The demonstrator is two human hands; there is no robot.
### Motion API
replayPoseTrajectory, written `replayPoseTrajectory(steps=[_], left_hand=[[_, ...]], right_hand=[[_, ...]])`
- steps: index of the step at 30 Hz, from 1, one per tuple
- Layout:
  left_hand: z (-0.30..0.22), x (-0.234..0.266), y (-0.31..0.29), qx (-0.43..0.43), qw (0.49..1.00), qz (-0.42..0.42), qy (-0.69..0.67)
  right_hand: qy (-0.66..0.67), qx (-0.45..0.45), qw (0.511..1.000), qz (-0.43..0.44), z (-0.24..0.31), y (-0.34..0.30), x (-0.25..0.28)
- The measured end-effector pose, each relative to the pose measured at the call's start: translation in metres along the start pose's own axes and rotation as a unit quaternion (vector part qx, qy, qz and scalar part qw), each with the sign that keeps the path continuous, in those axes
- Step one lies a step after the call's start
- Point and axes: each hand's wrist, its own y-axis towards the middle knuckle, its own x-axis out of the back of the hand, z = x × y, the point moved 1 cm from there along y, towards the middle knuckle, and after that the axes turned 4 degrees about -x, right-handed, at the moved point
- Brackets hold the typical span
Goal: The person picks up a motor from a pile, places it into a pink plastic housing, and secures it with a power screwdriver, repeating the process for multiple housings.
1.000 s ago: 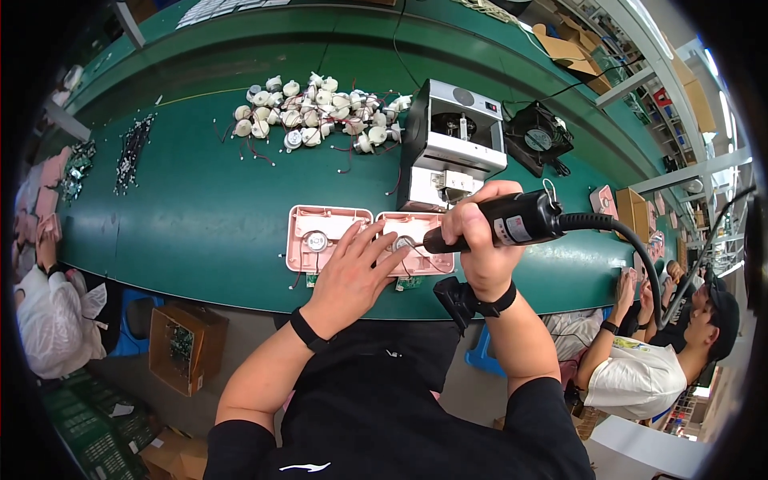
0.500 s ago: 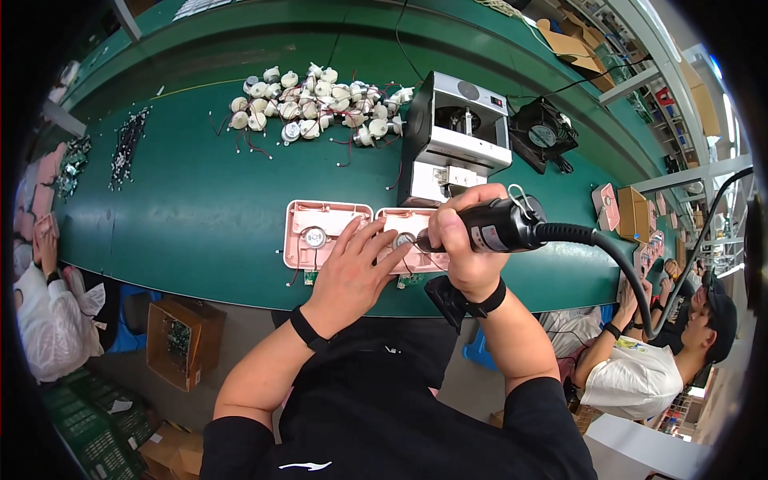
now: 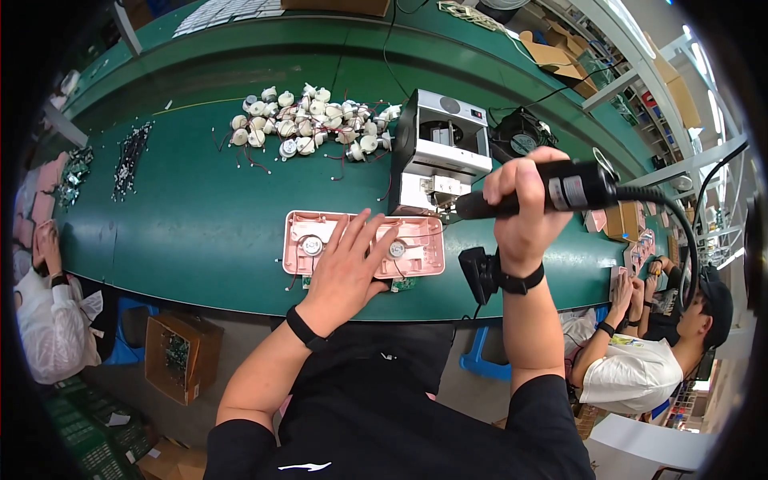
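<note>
A pink plastic housing point(image 3: 422, 260) lies open side up near the front edge of the bench. Two round silver parts with thin wires, the left one point(image 3: 312, 245) and the right one point(image 3: 397, 249), sit inside it. My left hand point(image 3: 344, 268) rests on the middle of the housing, fingers spread. In my right hand point(image 3: 528, 204), a black corded electric screwdriver point(image 3: 580, 190) is held almost level. Its tip points left at the front of a silver and black screw feeder point(image 3: 444, 156); whether they touch I cannot tell. Green circuit boards point(image 3: 405, 284) peek out below the housing.
Behind the housing lies a heap of white round wired parts point(image 3: 304, 124). A black fan point(image 3: 516, 136) stands right of the feeder. Dark cables point(image 3: 130, 160) lie at left. The screwdriver's thick cord point(image 3: 680, 216) curves down at right. Co-workers sit on both sides.
My right hand has lifted the screwdriver off the housing and carried it up and right to the feeder. My left hand stays on the housing, its fingers now more spread.
</note>
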Motion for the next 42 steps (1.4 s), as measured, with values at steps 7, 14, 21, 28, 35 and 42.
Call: replayPoseTrajectory(steps=[7, 14, 21, 28, 35, 42], left_hand=[[-0.001, -0.008, 0.007, 0.027, 0.999, 0.017, 0.031], [0.001, -0.017, -0.002, 0.057, 0.997, 0.013, 0.051], [0.005, -0.019, 0.0, 0.048, 0.998, -0.03, 0.038], [0.002, -0.021, -0.004, 0.047, 0.997, -0.027, 0.055], [0.004, -0.021, -0.003, 0.054, 0.997, -0.021, 0.049], [0.004, -0.024, -0.002, 0.06, 0.996, -0.03, 0.056]], right_hand=[[-0.049, -0.009, 0.999, -0.004, -0.014, 0.02, 0.011], [0.051, -0.06, 0.996, 0.035, 0.008, -0.012, -0.01], [0.06, -0.056, 0.987, 0.141, -0.006, -0.055, -0.038], [-0.031, -0.064, 0.99, 0.125, -0.039, -0.074, -0.037], [-0.047, -0.058, 0.988, 0.135, -0.052, -0.076, -0.034], [-0.018, -0.058, 0.985, 0.161, -0.053, -0.075, -0.037]])
